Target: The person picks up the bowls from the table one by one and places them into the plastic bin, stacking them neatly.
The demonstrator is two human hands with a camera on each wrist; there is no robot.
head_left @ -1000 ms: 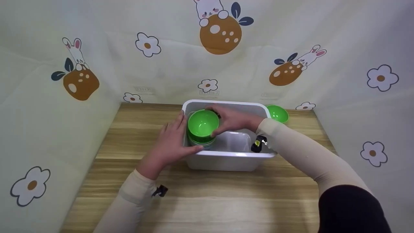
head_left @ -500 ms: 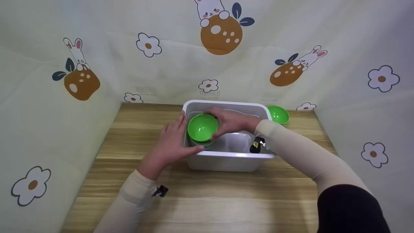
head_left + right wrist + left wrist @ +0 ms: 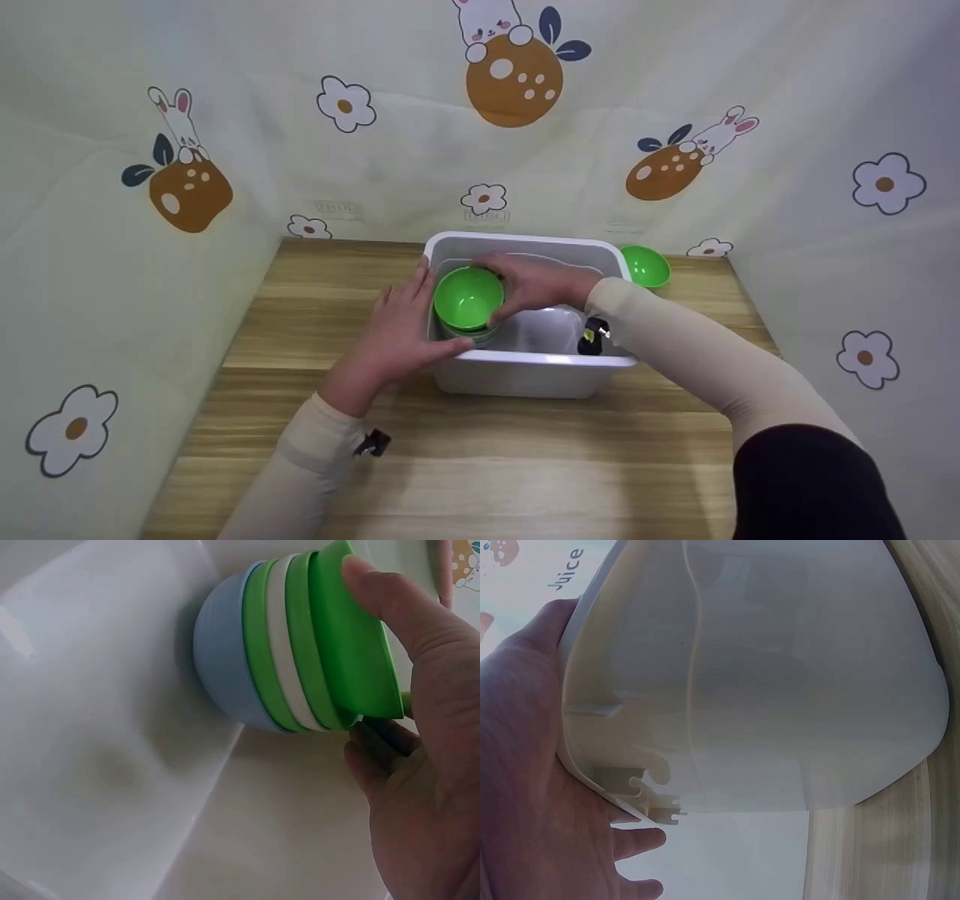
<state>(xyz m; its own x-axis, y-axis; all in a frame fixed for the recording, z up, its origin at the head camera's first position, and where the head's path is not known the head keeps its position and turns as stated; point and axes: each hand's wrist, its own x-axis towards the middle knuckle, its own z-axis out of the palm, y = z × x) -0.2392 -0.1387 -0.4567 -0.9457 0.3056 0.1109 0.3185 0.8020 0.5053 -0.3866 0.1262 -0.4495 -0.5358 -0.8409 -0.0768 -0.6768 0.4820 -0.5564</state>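
A bright green bowl (image 3: pixel 469 298) sits at the top of a nested stack at the left end of a white plastic basin (image 3: pixel 536 359). My right hand (image 3: pixel 534 283) pinches that bowl by its side, thumb near the front and fingers behind. Below it in the right wrist view are a green bowl, a white bowl (image 3: pixel 286 645), another green bowl and a light blue bowl (image 3: pixel 225 652) against the basin floor. My left hand (image 3: pixel 397 330) rests on the basin's front left corner, thumb on the front rim, fingers straight along the left side.
Another green bowl (image 3: pixel 646 267) stands on the wooden table (image 3: pixel 540 465), behind the basin's right end. Patterned curtains with rabbits and flowers enclose the table at the back and both sides.
My right hand has lowered the green bowl onto the stack, moving slightly down and toward me. My left hand has stayed in place on the basin's corner.
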